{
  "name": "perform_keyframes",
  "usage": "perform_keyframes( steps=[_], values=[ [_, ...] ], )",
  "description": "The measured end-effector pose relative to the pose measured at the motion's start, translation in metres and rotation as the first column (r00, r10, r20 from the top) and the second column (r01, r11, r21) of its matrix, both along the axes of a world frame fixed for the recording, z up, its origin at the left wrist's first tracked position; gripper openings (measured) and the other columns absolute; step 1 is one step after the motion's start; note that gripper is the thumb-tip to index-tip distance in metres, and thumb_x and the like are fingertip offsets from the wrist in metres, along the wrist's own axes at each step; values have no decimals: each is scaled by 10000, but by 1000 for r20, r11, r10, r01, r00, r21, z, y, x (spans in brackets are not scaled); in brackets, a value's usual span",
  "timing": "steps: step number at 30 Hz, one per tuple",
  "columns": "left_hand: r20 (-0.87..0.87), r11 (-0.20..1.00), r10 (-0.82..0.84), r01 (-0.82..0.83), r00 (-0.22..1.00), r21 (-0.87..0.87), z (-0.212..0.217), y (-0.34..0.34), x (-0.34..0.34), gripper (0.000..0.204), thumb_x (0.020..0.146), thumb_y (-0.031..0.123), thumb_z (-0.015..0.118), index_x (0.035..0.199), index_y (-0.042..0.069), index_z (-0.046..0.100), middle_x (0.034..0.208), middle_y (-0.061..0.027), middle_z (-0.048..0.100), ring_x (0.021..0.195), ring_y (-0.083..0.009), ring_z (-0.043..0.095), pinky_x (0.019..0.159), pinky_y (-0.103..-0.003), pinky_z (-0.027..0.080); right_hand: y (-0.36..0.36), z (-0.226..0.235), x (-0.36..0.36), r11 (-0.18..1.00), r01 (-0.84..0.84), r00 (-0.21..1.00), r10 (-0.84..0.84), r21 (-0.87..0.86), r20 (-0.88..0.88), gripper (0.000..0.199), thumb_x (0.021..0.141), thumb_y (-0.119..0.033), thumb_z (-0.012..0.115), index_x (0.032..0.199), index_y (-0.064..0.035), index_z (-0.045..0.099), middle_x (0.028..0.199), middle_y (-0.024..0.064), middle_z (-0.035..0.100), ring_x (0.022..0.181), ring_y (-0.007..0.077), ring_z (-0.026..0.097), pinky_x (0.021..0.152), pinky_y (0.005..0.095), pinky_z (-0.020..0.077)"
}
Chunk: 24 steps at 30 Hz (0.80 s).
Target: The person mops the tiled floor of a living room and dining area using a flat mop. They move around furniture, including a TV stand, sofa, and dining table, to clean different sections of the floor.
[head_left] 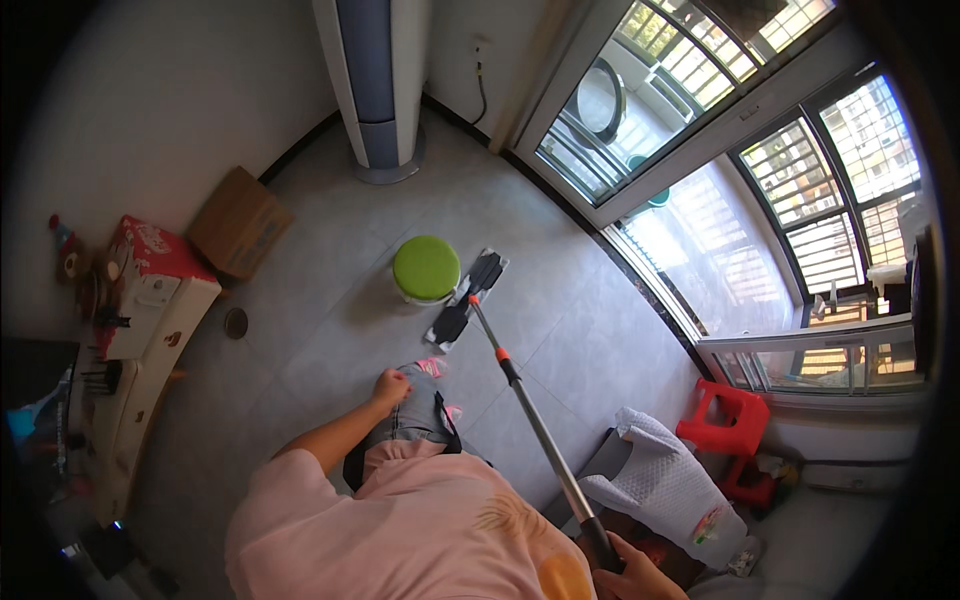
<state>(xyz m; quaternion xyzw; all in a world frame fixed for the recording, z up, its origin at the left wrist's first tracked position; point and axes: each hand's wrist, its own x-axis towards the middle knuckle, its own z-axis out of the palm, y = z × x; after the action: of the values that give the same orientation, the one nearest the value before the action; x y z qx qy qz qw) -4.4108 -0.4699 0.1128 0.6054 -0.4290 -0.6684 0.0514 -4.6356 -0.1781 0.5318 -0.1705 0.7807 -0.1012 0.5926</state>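
Observation:
A flat mop point(540, 430) slants from my right side to the floor, its long grey pole jointed in orange. My right hand point(632, 574) is wrapped round the dark grip at its upper end. The mop head point(468, 302), dark with a pale pad edge, lies flat on the tiles, right beside a round stool or bucket with a green top point(426, 267) and a white lower part. My left hand point(392, 387) hangs by my thigh, fingers curled into a loose fist, with nothing visible in it.
Grey floor tiles point(330, 290) surround the mop. At left stand a white cabinet point(150, 350) and a cardboard box point(238, 222). A tall air conditioner point(378, 140) fills the far corner. Red plastic stools point(728, 415) and a quilted white cover point(660, 475) sit at right, near the sliding door's track point(655, 285).

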Motion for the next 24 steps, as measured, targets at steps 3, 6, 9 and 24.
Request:
perform_keyframes(
  steps=[3,6,9,24],
  values=[
    [1,987,93,-92,996,130,21,11,24,121,720,83,459,816,10,464,661,-94,563,523,-127,527,462,-232,426,25,-26,7,957,-65,998,67,-284,-3,523,708,-33,488,1186,3,280,713,54,488,606,117,483,546,219,399],
    [-39,993,95,-92,995,68,10,31,32,120,721,83,455,814,7,458,669,-99,565,536,-129,530,472,-229,428,25,-46,-4,978,-63,989,88,-199,121,565,689,-111,550,1177,-16,282,699,51,516,534,108,496,476,232,403],
    [-101,999,-39,35,994,-33,3,44,22,143,726,88,449,832,-6,461,684,-102,564,552,-138,539,477,-235,432,16,-54,-5,983,-98,980,123,-156,154,591,678,-131,561,1178,-23,267,699,83,526,592,115,520,530,237,414],
    [-414,694,-13,306,910,651,63,72,-101,425,771,331,428,1052,49,280,919,-164,489,763,-282,555,660,-354,461,-70,-141,15,974,19,950,52,-226,307,563,719,-71,520,1175,9,200,543,48,449,409,138,475,370,258,387]
  ],
)
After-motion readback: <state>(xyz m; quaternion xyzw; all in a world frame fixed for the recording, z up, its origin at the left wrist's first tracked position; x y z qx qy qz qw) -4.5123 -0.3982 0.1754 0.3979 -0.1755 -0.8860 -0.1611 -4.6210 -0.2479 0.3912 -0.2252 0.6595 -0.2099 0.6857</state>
